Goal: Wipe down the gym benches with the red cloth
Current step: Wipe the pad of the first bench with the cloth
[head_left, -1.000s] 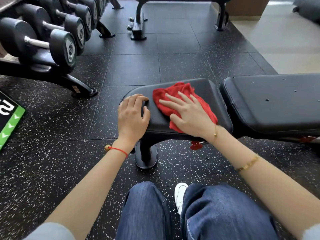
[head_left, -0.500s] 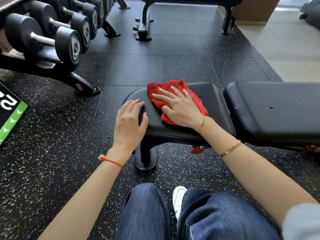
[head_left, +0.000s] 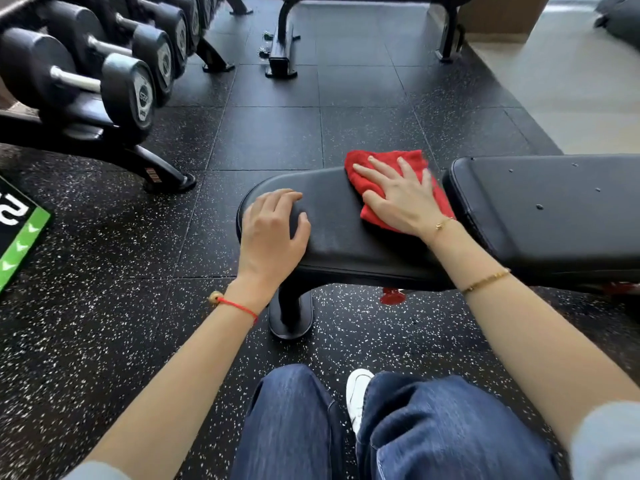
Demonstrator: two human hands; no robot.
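The right hand (head_left: 403,199), fingers (head_left: 375,168) flat, pressed the red cloth (head_left: 381,161) at the seat pad's (head_left: 339,233) far-right corner; the left hand (head_left: 272,233), fingers loosely curved, rested on its left end.

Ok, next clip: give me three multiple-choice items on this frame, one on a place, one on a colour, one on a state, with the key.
1. Where does the red cloth lie?
A. on the seat pad's far right corner
B. on the floor
C. on the dumbbell rack

2. What colour is the string on the left wrist?
A. green
B. red
C. white

3. How is the right hand on the cloth?
A. bunching it in a fist
B. lifting it by a corner
C. pressing it flat, fingers spread

Key: 1 A, the cloth sits beside the gap to the back pad. 2 B, a red string circles that wrist. 3 C, the fingers lie straight on the cloth.
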